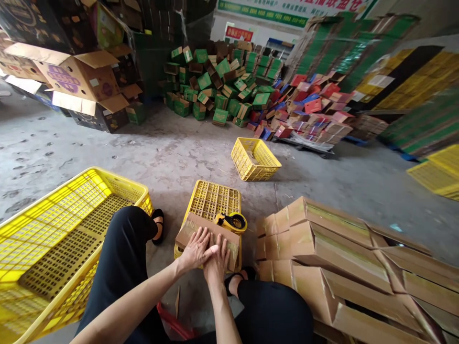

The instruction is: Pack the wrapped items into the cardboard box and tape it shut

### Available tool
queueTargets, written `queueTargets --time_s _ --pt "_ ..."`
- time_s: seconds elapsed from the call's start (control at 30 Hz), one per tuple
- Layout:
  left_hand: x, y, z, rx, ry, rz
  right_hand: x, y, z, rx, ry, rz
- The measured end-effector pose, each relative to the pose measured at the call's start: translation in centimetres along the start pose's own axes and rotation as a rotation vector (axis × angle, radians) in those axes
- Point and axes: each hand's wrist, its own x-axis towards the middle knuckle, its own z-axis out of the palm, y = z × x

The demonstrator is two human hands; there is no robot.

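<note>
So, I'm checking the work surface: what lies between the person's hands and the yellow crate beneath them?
A cardboard box: the left hand and right hand lie on it, and it rests on the yellow crate, as the head view shows.

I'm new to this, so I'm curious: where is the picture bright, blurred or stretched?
In the head view, light glows on the large yellow plastic crate at left; in the head view, the green-striped stack at far right looks smeared and stretched; in the head view, the left hand and right hand look fairly sharp.
</note>
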Motion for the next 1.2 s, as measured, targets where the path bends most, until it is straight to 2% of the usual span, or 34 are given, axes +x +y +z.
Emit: queueTargets --time_s 0.07,0.13,0.27,0.37,0.43,0.53,0.6,0.7,0.77,0.83,0.9,0.97,1.07,1.2 --pt "-0.2 -1.2 -0.2 0.055 0.045 0.009 0.1 1.9 -0.2 0.045 0.013 0.043" --pt "-0.3 -2.9 -0.5 0.108 0.124 0.011 0.3 4.2 0.0 0.131 0.076 0.147" --pt "-0.5 -5.9 -0.9 0.197 0.276 -0.022 1.2 7.6 1.1 0.466 0.199 0.262" --pt "-0.5 -6.8 -1.0 0.260 0.236 0.057 1.5 8.4 1.6 0.681 0.189 0.392" --pt "-0.5 -6.8 -1.1 0.264 0.185 0.073 1.3 8.6 1.5 0.742 0.163 0.495" --pt "-0.7 -6.6 -1.2 0.161 0.169 -0.008 0.7 8.7 0.4 0.755 0.139 0.529" --pt "-0.8 -6.4 -1.2 0.040 0.188 -0.062 0.8 8.5 -1.2 0.759 0.133 0.510" --pt "-0.9 -6.2 -1.1 -0.180 0.208 -0.101 1.9 7.4 -4.9 0.705 0.198 0.374" --pt "-0.7 -5.7 -0.7 -0.353 0.175 -0.132 2.9 6.1 -7.8 0.607 0.296 0.215" --pt "-0.3 -5.0 -0.3 -0.489 0.117 -0.184 3.5 4.5 -10.3 0.487 0.336 0.106" --pt "0.1 -4.2 0.0 -0.554 0.065 -0.241 3.4 2.7 -11.9 0.381 0.326 0.032" --pt "0.2 -3.4 -0.5 -0.574 0.040 -0.270 2.7 0.8 -12.6 0.287 0.316 -0.018" --pt "-0.1 -2.2 -3.3 -0.667 0.075 -0.216 1.4 -2.3 -12.6 0.208 0.300 -0.116" --pt "-1.1 -0.2 -9.5 -0.734 0.312 0.052 0.9 -6.3 -12.2 0.199 0.272 -0.219"
